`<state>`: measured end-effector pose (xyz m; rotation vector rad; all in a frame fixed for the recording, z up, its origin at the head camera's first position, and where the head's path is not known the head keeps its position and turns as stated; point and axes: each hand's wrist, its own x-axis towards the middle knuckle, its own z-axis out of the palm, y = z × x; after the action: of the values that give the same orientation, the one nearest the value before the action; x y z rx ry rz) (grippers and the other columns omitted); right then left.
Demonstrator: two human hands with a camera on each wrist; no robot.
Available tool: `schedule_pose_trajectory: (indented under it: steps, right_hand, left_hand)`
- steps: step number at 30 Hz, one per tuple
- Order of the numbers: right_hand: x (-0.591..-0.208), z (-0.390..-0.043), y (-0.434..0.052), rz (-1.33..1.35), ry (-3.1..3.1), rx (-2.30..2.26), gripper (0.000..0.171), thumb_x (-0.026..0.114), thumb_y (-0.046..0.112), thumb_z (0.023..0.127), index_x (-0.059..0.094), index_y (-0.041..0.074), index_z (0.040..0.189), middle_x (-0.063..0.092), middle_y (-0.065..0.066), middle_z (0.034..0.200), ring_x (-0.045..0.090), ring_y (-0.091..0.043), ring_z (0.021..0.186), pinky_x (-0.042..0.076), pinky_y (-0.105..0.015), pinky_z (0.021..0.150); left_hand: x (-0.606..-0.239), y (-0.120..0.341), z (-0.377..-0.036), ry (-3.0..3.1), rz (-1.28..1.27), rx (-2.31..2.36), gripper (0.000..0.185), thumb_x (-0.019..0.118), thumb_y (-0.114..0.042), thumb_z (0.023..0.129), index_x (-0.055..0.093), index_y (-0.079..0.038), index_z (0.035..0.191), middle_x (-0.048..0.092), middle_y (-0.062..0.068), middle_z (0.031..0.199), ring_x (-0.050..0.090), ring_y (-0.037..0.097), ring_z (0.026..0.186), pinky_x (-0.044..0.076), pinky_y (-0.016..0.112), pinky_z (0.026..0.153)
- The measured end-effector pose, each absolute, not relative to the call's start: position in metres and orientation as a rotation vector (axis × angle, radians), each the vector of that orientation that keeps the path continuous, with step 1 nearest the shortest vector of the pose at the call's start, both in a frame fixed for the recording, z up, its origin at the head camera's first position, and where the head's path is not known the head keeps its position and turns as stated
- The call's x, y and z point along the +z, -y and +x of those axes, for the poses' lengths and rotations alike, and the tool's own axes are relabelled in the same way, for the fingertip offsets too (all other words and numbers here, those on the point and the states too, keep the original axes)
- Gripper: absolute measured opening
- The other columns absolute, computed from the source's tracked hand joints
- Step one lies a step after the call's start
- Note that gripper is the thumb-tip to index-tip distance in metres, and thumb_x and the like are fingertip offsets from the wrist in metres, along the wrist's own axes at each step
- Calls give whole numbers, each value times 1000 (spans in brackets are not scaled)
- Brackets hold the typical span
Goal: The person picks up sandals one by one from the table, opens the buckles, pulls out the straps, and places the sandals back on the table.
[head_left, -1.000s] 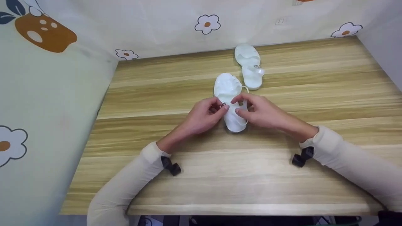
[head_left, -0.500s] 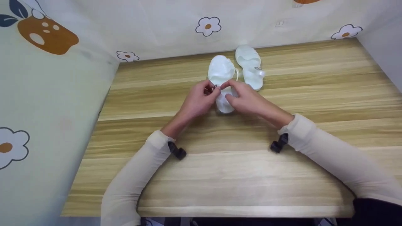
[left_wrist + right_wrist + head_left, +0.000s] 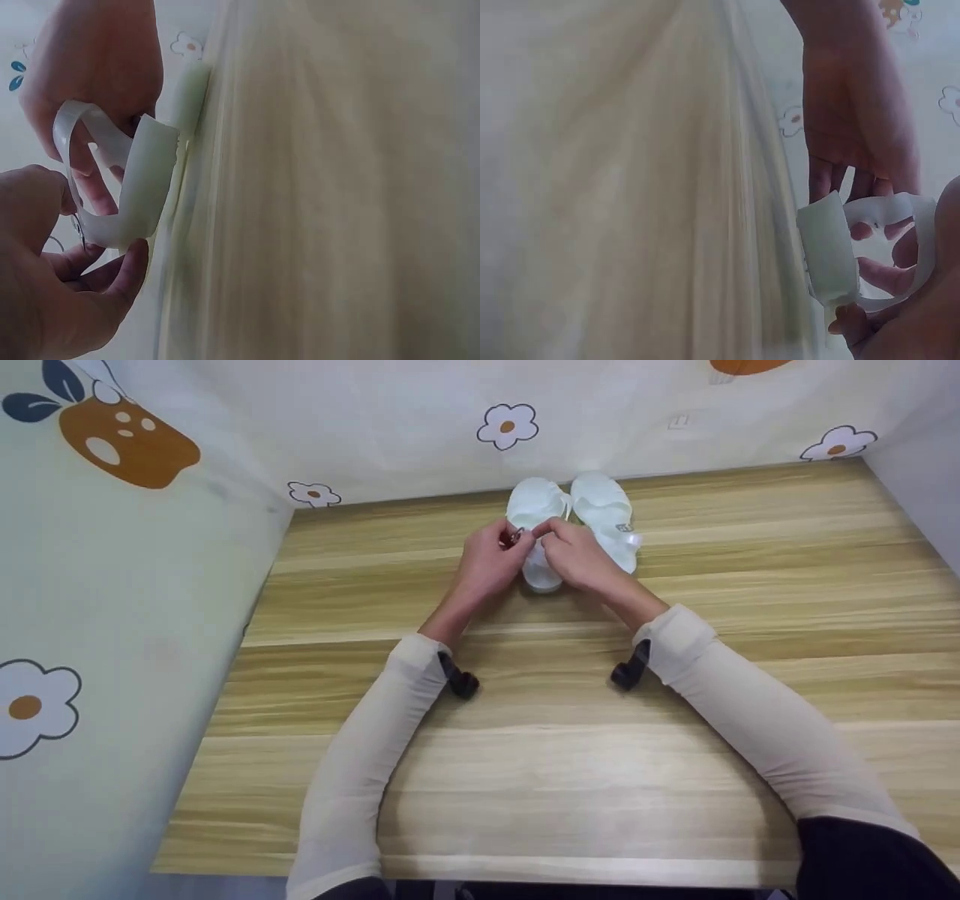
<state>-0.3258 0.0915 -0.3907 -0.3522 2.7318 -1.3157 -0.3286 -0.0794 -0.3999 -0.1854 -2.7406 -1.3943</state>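
A white jelly sandal (image 3: 541, 574) is held between both hands beside its mate, the other white sandal (image 3: 619, 556), at the table's back. My left hand (image 3: 487, 559) grips its left side, with the small metal buckle (image 3: 78, 229) at the fingers. On the right side my right hand (image 3: 581, 556) holds the sandal, its index finger reaching toward the left thumb. The ankle strap (image 3: 66, 142) loops above the heel (image 3: 150, 176) in the left wrist view. In the right wrist view, right-hand fingertips (image 3: 851, 319) touch the heel's side. The hands cover the sandal's middle.
The wood-grain table (image 3: 525, 780) stretches from the person's side to the back wall (image 3: 397, 427), whose covering has a flower print. A pale green side wall (image 3: 112, 607) borders the left. The other sandal lies close on the right.
Both hands have carried the sandal away from the person, toward the back wall, until it is alongside the other sandal. The other sandal stays at the back of the table.
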Motion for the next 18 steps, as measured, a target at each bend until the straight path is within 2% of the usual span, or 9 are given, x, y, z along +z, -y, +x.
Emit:
schedule_pose_trajectory:
  steps: [6,13,16,18]
  right_hand:
    - [-391,-332,-90,-303,-2720,-1285,49,38,26,107,64,2,140,63,-18,151,57,-34,139,43,-47,120]
    - [-392,-333,-97,-340,-2614,-1308,47,40,23,106,60,0,143,58,-20,154,52,-29,141,40,-45,123]
    - [-390,-333,-102,-320,-2557,-1386,45,41,23,109,59,3,145,57,-18,156,50,-27,142,38,-44,124]
    - [-387,-332,-106,-318,-2535,-1420,45,42,27,112,58,5,147,56,-16,157,49,-25,143,37,-44,124]
  left_hand:
    - [-405,75,-340,2746,-196,-1369,19,68,-31,103,62,-16,93,61,-2,91,56,11,87,43,21,72]
    - [-406,79,-340,2788,-185,-1367,20,64,-32,104,64,-14,94,60,-3,90,56,12,87,42,21,73]
    - [-405,79,-338,2807,-194,-1370,26,62,-34,107,68,-10,101,65,2,96,60,15,91,46,23,77]
    - [-404,77,-335,2830,-210,-1329,31,59,-35,110,69,-7,113,70,7,107,63,18,101,51,27,86]
